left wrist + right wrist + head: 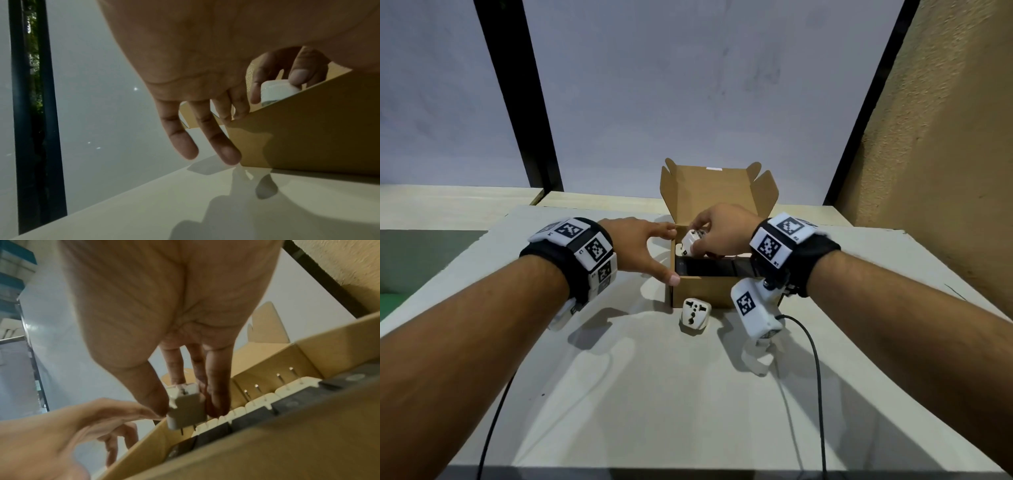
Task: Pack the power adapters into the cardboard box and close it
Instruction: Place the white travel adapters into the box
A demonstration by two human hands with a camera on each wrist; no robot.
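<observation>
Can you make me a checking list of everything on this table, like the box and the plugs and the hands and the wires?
Surface: pale table, shadows on it.
Job's things: cardboard box open, lid flaps up; white and black adapters already rowed inside; one white adapter held over the box's left end; another white adapter loose on the table before the box.
Clutter: nothing seen.
Grippers: left hand spread at the box's left corner, fingers against its wall; right hand pinches the held adapter.
Cables: two black cables run from the wrist cameras off the near edge.
Surroundings: grey backdrop, black posts, rough tan wall right.
</observation>
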